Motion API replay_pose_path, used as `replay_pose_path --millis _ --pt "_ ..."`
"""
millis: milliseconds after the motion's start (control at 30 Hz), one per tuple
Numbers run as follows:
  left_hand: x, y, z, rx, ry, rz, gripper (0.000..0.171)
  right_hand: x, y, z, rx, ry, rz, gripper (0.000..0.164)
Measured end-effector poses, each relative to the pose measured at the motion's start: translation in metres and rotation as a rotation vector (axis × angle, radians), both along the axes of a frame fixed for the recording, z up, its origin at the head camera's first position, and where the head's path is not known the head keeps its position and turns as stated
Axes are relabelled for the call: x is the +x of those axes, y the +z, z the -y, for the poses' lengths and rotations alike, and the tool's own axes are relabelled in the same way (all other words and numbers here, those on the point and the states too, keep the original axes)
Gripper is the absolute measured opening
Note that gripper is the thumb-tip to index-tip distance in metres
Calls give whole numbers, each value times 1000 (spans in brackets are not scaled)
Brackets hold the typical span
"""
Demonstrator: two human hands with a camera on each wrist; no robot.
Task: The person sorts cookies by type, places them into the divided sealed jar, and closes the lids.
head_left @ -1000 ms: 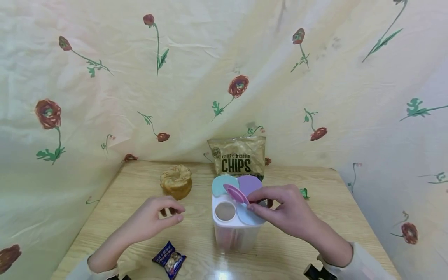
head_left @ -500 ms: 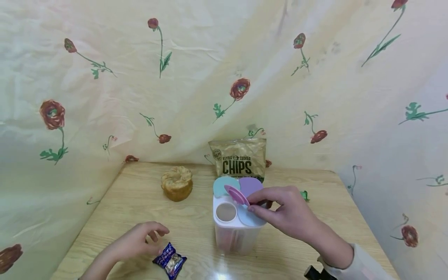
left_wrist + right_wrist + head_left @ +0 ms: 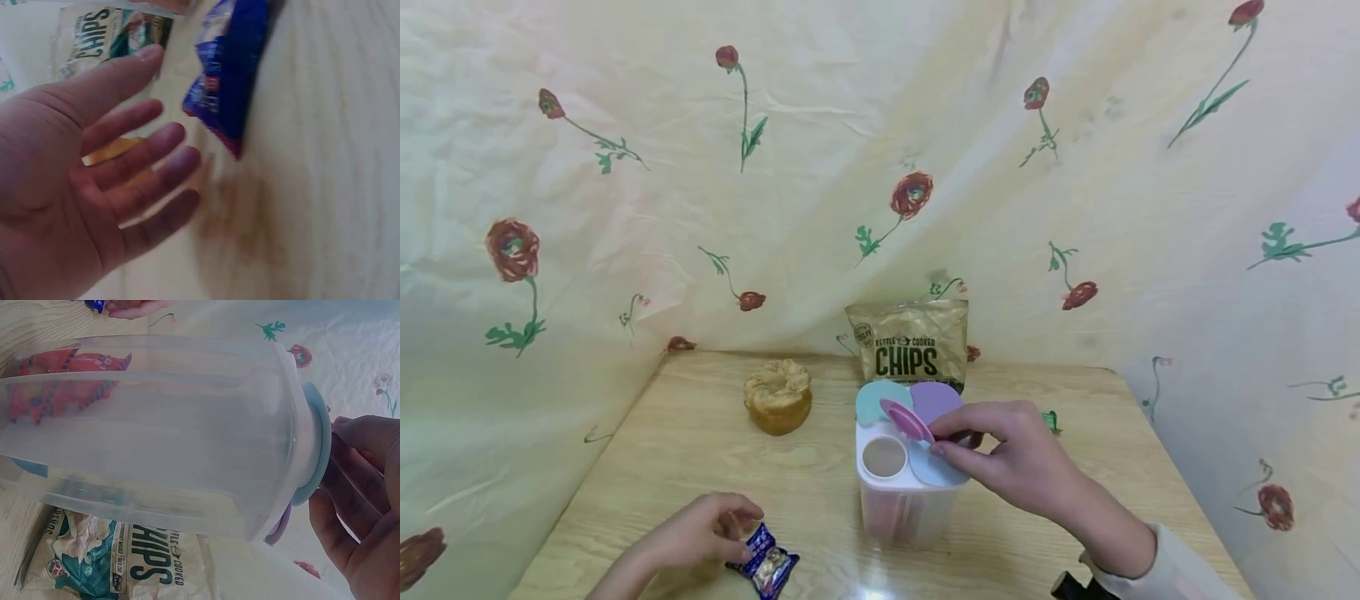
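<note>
My left hand (image 3: 692,533) is low over the table beside a small blue snack packet (image 3: 767,567). In the left wrist view its fingers are loosely bent and apart from the packet (image 3: 231,75). My right hand (image 3: 1018,454) pinches a pink round lid (image 3: 904,418), tilted above the clear storage container (image 3: 898,515). The container's front left opening is uncovered; teal (image 3: 880,402), purple (image 3: 936,400) and pale blue (image 3: 936,465) lids cover the other three. Red packets (image 3: 69,378) lie inside at the bottom. The right wrist view does not show the pink lid.
A gold chips bag (image 3: 906,346) stands behind the container. To the left sits a ring-shaped bread (image 3: 778,398). A small green item (image 3: 1051,422) lies behind my right hand. Flowered cloth (image 3: 805,208) hangs around the wooden table (image 3: 820,517).
My left hand has come down and toward me, from above the table's left side to the blue packet. My right hand stays put with the pink lid.
</note>
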State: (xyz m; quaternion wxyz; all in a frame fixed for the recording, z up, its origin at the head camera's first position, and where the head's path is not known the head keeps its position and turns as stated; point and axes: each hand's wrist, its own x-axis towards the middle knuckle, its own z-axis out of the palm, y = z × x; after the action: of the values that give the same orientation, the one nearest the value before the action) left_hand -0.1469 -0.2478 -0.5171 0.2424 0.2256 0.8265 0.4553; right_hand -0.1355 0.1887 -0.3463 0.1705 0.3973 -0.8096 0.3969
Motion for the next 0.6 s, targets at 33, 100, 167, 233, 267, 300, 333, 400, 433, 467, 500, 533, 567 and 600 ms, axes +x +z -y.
replay_pose_path --millis 33,100,167,233,267,300,333,400,433,467,500,533,567,600 --pt "0 -2 -1 1 5 8 47 0 0 0 -1 0 -1 25" --pt "1 -5 -2 -1 9 13 48 0 -1 0 -2 -1 -3 25" --pt "1 -8 -4 -4 8 0 49 0 -1 -1 0 -3 -4 25" --pt "1 -11 -6 -10 1 -23 50 0 -1 -1 2 -5 -4 25" --pt "1 -12 -7 -13 -1 -31 50 0 -1 -1 3 -5 -6 25" --pt "1 -13 -7 -15 -1 -35 50 0 -2 -1 4 -6 -6 25" --pt "1 -14 -8 -17 1 -38 50 -1 -2 -2 5 -7 -6 25" --pt "1 -16 -9 -21 3 -27 50 -1 -2 -2 6 -9 -8 26" --pt "0 -16 -9 -23 5 -14 49 -1 -2 -2 6 -10 -9 26" --pt "0 -17 -8 -23 5 -2 48 -1 -2 -3 7 -12 -12 26" --pt "0 -18 -8 -27 6 5 47 -1 -2 -3 8 -14 -10 27" --pt "0 -18 -8 -30 8 13 45 -1 -2 -3 9 -16 -11 27" --pt "-1 -19 -8 -34 8 19 43 -1 -2 -3 9 -17 -12 27" --pt "-1 -19 -8 -36 11 23 41 -1 -2 -3 10 -18 -14 27"
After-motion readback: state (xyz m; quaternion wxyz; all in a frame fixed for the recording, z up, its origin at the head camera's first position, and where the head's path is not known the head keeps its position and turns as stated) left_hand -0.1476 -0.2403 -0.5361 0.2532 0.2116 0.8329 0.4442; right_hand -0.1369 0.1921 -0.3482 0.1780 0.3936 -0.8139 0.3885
